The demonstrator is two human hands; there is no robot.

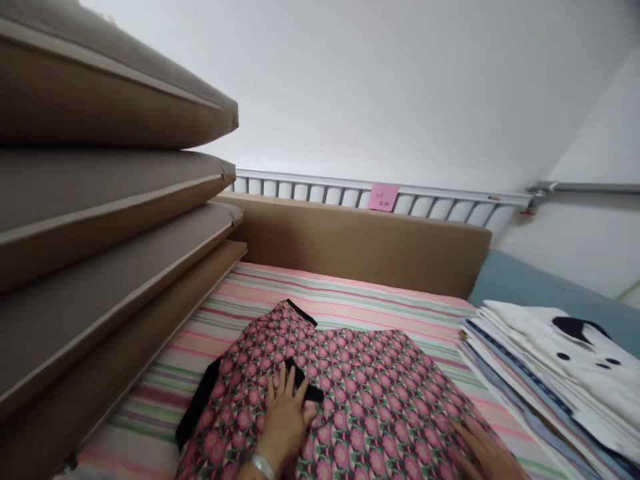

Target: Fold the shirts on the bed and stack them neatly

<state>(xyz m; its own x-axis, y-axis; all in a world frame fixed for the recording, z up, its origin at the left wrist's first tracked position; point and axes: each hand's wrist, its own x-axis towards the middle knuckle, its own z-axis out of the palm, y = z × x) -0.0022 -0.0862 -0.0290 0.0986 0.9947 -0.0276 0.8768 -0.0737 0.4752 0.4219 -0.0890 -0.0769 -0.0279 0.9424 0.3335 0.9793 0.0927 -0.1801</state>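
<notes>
A dark garment with a pink floral print point(370, 393) and black trim lies spread on a striped sheet point(170, 387). My left hand point(285, 413), with a silver band at its wrist, presses flat on the garment with its fingers apart, over a black trim piece point(314, 393). Farther right, my right hand point(483, 450) rests its outstretched fingers on the garment's right side; the frame's bottom edge cuts off part of it. Another black-trimmed edge point(199, 400) sticks out at the garment's left.
Thick grey-and-tan cushions point(115, 193) are stacked along the left. A tan padded panel point(350, 247) stands at the back before a white rail point(310, 190) bearing a pink note point(383, 197). At right lies a pile of folded clothes point(575, 373), with a blue surface point(550, 280) behind it.
</notes>
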